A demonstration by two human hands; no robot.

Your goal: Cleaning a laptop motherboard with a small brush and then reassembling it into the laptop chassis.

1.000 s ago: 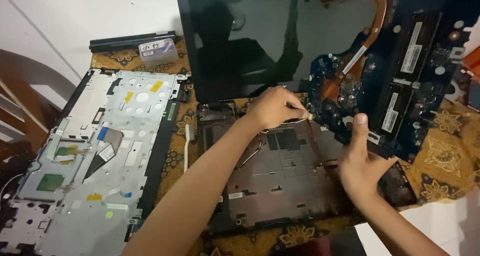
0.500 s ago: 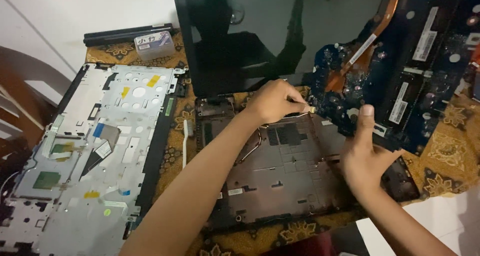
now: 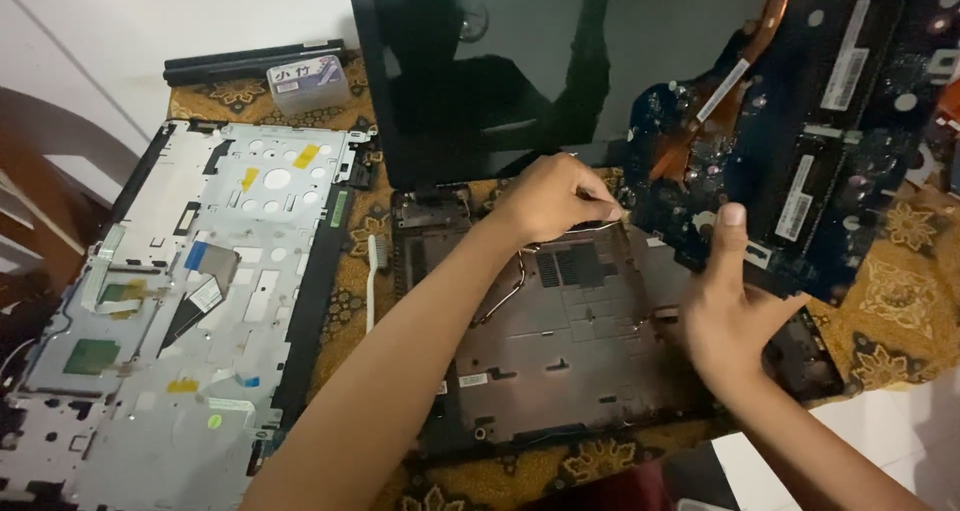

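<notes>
Seen from above on a patterned tablecloth: left hand pinching a thin black cable at the back edge of a stripped laptop base, fingertips closed, the pinch itself hard to make out. Right hand open, fingers spread, thumb raised against the lower edge of a dark blue motherboard, cropped at the top and right. Dark screen upright behind, top cut off. Upturned keyboard frame near the left edge, lower corner out of view.
</notes>
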